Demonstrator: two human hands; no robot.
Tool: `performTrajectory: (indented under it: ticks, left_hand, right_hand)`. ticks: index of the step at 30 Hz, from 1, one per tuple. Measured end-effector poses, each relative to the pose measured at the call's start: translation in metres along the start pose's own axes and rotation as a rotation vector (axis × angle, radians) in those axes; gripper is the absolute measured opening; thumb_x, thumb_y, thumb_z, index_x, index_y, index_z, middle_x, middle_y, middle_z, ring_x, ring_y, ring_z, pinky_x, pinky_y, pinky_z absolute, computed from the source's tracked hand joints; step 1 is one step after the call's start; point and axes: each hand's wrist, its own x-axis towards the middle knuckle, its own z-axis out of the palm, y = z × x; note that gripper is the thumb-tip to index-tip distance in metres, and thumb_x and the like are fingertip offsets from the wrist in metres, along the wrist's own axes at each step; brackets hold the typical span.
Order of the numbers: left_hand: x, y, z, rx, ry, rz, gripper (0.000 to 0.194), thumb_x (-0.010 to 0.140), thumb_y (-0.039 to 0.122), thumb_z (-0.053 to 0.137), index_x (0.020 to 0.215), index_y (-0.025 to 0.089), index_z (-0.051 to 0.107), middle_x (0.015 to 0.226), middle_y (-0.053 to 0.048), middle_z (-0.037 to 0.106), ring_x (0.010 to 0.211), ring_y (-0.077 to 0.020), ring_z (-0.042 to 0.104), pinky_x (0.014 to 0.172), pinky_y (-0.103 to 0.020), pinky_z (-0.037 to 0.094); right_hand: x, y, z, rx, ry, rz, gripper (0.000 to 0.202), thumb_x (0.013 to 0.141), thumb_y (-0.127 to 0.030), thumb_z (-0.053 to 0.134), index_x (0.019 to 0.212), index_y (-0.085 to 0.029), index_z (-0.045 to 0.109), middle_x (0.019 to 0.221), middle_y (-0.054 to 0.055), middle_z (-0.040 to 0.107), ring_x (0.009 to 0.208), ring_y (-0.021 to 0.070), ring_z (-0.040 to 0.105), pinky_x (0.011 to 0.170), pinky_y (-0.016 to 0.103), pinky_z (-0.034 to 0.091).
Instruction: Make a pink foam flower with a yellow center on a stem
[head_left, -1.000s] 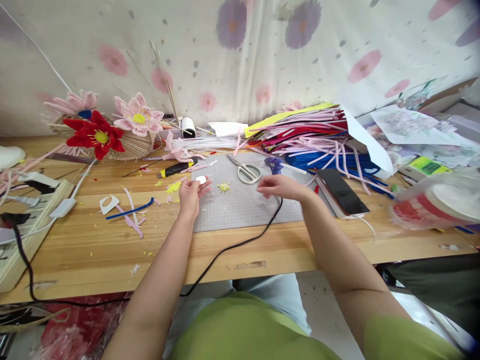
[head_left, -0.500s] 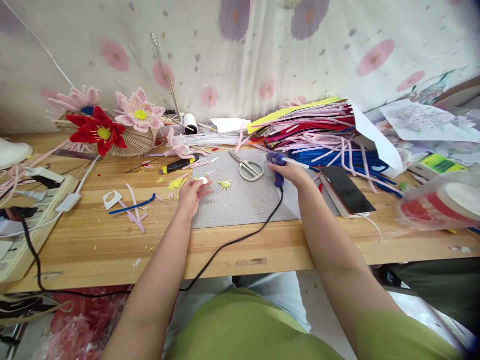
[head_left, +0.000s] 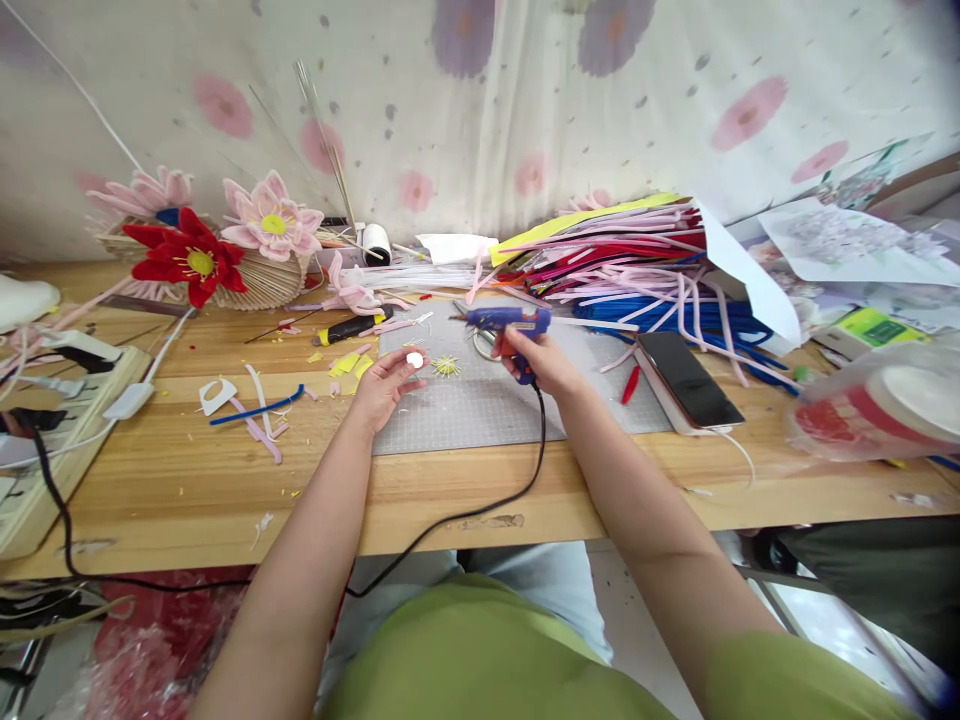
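Observation:
Between the fingertips of my left hand (head_left: 384, 388) is a small white disc (head_left: 415, 360), held above the left part of the grey cutting mat (head_left: 480, 415). My right hand (head_left: 538, 362) is wrapped round the handle of a blue glue gun (head_left: 510, 320), whose nozzle points left over the mat. A glue stick (head_left: 592, 323) sticks out of its back end. Just right of my left hand lies a small yellow spiky piece (head_left: 446, 367). Scissors (head_left: 486, 345) rest on the mat, partly hidden behind the glue gun and my right hand.
Fuzzy flowers (head_left: 199, 262) stand at the back left, near a power strip (head_left: 82, 450). Bundled fuzzy stems (head_left: 637, 260) lie at the back right. A phone (head_left: 690, 380) and a wrapped tub (head_left: 877, 405) are on the right. The gun's black cord (head_left: 480, 512) crosses the table's front edge.
My right hand has lifted the glue gun and brought it left, in front of the scissors, turning its nozzle leftward. The white disc in my left hand now shows more of its face.

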Motion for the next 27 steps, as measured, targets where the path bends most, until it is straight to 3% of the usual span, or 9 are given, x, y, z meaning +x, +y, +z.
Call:
performTrajectory:
  ticks: [3, 7, 16, 27]
  left_hand:
    - [0.000, -0.002, -0.001, 0.025, 0.000, 0.024, 0.034, 0.060, 0.020, 0.076, 0.092, 0.018, 0.068, 0.106, -0.009, 0.067, 0.100, -0.0212, 0.062, 0.067, -0.026, 0.055]
    - [0.001, -0.003, -0.002, 0.045, 0.013, 0.059, 0.034, 0.058, 0.020, 0.076, 0.092, 0.018, 0.070, 0.103, -0.009, 0.068, 0.100, -0.0213, 0.062, 0.071, -0.028, 0.054]
    - [0.002, 0.000, 0.002, 0.046, 0.041, 0.026, 0.033, 0.053, 0.020, 0.078, 0.085, 0.017, 0.072, 0.103, -0.008, 0.068, 0.095, -0.0202, 0.063, 0.072, -0.029, 0.055]
    - [0.002, -0.001, 0.002, 0.031, 0.051, 0.015, 0.033, 0.052, 0.020, 0.079, 0.085, 0.016, 0.072, 0.096, -0.007, 0.070, 0.092, -0.0200, 0.063, 0.074, -0.031, 0.054]
  right_hand:
    - [-0.005, 0.000, 0.017, -0.039, -0.140, 0.005, 0.052, 0.067, -0.071, 0.050, 0.066, -0.019, 0.053, 0.061, 0.001, 0.056, 0.046, 0.0073, 0.041, 0.042, 0.022, 0.035]
    - [-0.005, 0.005, 0.026, -0.090, -0.136, 0.012, 0.047, 0.066, -0.067, 0.055, 0.060, -0.020, 0.051, 0.050, -0.003, 0.047, 0.043, 0.0072, 0.039, 0.042, 0.022, 0.035]
    - [-0.005, 0.013, 0.026, -0.170, -0.121, 0.024, 0.040, 0.070, -0.061, 0.056, 0.067, -0.021, 0.053, 0.052, -0.003, 0.049, 0.042, 0.0074, 0.040, 0.041, 0.023, 0.034]
    - [-0.004, 0.018, 0.028, -0.200, -0.116, 0.014, 0.044, 0.068, -0.065, 0.055, 0.065, -0.021, 0.054, 0.055, -0.002, 0.052, 0.044, 0.0077, 0.042, 0.041, 0.023, 0.035]
